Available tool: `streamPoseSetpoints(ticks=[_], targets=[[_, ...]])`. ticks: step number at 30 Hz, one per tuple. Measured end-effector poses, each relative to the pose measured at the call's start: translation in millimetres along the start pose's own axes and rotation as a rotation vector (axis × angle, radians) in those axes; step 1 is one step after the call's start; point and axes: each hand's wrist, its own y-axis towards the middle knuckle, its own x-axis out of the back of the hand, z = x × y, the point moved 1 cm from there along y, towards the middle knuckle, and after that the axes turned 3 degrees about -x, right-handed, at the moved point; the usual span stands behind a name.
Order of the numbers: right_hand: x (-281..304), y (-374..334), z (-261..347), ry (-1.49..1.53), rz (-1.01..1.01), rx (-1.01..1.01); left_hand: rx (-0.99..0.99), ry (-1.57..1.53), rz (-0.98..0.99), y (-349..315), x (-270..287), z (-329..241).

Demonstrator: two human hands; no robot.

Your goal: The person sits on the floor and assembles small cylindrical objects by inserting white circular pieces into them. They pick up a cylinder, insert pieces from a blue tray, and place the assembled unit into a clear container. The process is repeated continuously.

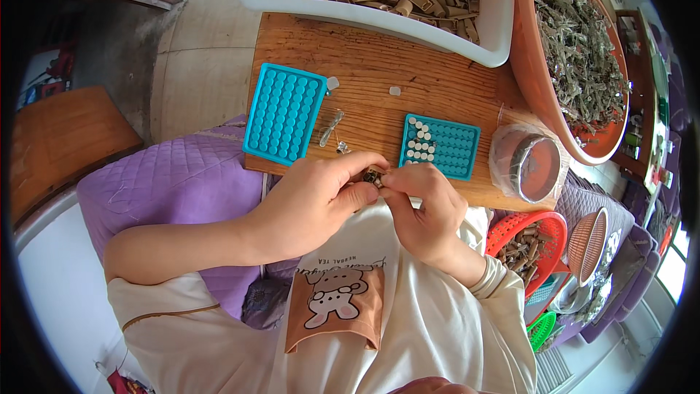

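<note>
My left hand [321, 193] and my right hand [423, 201] meet at the near edge of a wooden board [379, 73]. Both pinch one small dark brownish piece [373, 175] between their fingertips. Just beyond my right hand lies a small teal grid tray [456, 149] with several white pegs filling its left columns. A larger teal grid tray [284, 111], with nothing in its cells, lies beyond my left hand. Between the trays rest a thin clear strip [331, 128] and a tiny metal bit [341, 147].
A white tub [496, 14] of tan sticks stands at the back. An orange basin [529, 80] of greyish sticks is at right, a plastic-wrapped round jar [526, 164] beside the small tray. Red and pink baskets [543, 233] sit lower right. A purple quilted cushion [175, 182] lies left.
</note>
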Motion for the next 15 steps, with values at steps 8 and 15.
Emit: streamPoseSetpoints(ticks=[8,15], targets=[[22.0,39.7,4.2,0.02,0.644,-0.378,-0.191,0.336,0.067,-4.1,-5.6,1.3],[34.3,102.5,-34.5,0.276,0.835,-0.068,-0.05,-0.203,0.208,-2.0,0.3,-5.4]])
